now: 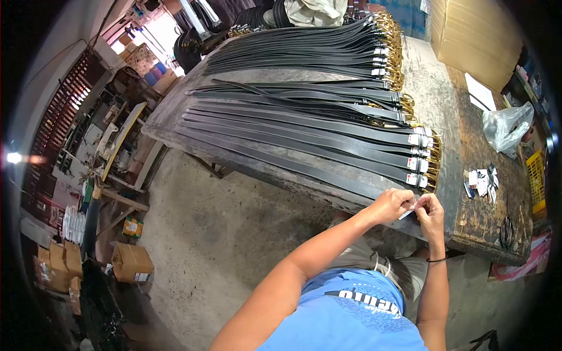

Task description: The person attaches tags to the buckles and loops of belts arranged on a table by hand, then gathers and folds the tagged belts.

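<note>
My left hand and my right hand are close together at the table's near edge, both with fingers pinched. Between their fingertips is a small white tag, mostly hidden by the fingers. Just beyond my hands lies a row of black belts with gold buckles at the right end. White tags sit on these belts near the buckles. The nearest belt runs toward my left hand, and its right end is hidden behind the hands.
More black belts lie in bundles farther back on the table. On the wooden surface at right are loose white tags, black scissors and a clear plastic bag. A cardboard box stands on the floor at left.
</note>
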Tool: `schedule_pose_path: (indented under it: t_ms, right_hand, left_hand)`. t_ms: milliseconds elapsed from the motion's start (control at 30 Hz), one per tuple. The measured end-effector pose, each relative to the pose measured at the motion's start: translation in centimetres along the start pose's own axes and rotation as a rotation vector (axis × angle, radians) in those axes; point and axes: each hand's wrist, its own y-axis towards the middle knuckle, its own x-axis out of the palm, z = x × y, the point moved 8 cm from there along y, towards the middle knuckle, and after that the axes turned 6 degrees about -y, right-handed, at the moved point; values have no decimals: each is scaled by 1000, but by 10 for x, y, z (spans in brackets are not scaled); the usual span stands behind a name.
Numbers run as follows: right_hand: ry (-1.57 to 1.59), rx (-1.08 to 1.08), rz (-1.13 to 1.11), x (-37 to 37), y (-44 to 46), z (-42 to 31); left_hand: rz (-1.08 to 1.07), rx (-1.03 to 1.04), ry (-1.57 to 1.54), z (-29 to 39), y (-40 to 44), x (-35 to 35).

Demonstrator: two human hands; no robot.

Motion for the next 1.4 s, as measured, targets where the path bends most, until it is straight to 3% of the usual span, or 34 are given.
schedule_pose_path:
  t_ms: [100, 167, 200, 233, 267, 367, 433, 533, 867, 900, 967, 1100, 1167, 1400]
  right_hand:
    - [-93, -92, 64, -2, 0, -11]
    - [-339, -334, 156, -13, -7, -45]
    - [-345, -272, 182, -21, -10, -54]
    - [-455, -343, 215, -30, -12, -55]
    - [-515, -411, 217, -37, -14, -52]
    - [-493, -281, 153, -48, -15, -14]
    - [-458, -284, 115, -39, -19, -22]
    - [-656, -337, 57, -29, -21, -28]
    - [-654, -354, -4, -26, -22, -25]
    - [-644, -346, -6, -27, -22, -24]
    - [-647, -356, -10, -27, -21, -22]
    - [-650, -375, 17, -27, -23, -19]
    - [-651, -383, 25, -27, -24, -19]
    - [-616, -372, 93, -30, -24, -22]
  left_hand:
    - [40, 81, 41, 2, 4, -6]
    - [84, 82, 175, -7, 2, -16]
    - [133, 65, 335, -4, -1, -24]
    - [199, 133, 359, -3, -7, -31]
    - [182, 61, 385, -6, -10, -34]
    - [139, 125, 440, -6, -21, -35]
    - [90, 174, 463, 13, -25, -30]
    - [39, 204, 537, 23, -24, -21]
    - [-174, 419, 504, 23, -12, 2]
    - [-179, 421, 507, 25, -13, 5]
    - [4, 200, 284, 19, -8, -9]
    - [46, 231, 510, 18, -7, -18]
    - [-63, 235, 589, 16, -7, -12]
    - [-34, 277, 576, 18, 0, 4]
